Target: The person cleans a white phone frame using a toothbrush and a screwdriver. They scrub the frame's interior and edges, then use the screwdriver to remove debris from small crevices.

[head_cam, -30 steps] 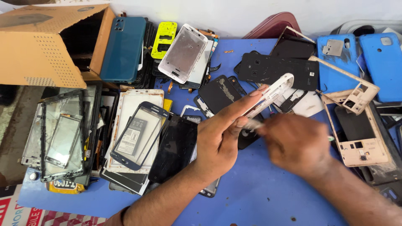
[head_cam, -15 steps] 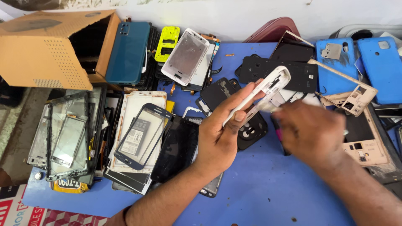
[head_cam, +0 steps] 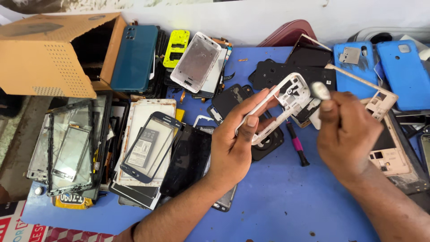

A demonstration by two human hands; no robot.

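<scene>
Right hand (head_cam: 347,130) now off the white frame (head_cam: 280,105), pinching a small grey part (head_cam: 320,90) (left hand (head_cam: 237,143) gripping frame), screwdriver (head_cam: 296,144) beneath.

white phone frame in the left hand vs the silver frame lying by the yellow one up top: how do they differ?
The white frame is held tilted above the table in the left hand; the silver frame lies flat on the pile. The white frame is an open, see-through rim; the silver frame has a solid metal middle plate. The right hand holds a small pale piece at the white frame's top; nothing touches the silver frame. Both are bare phone mid-frames.
</scene>
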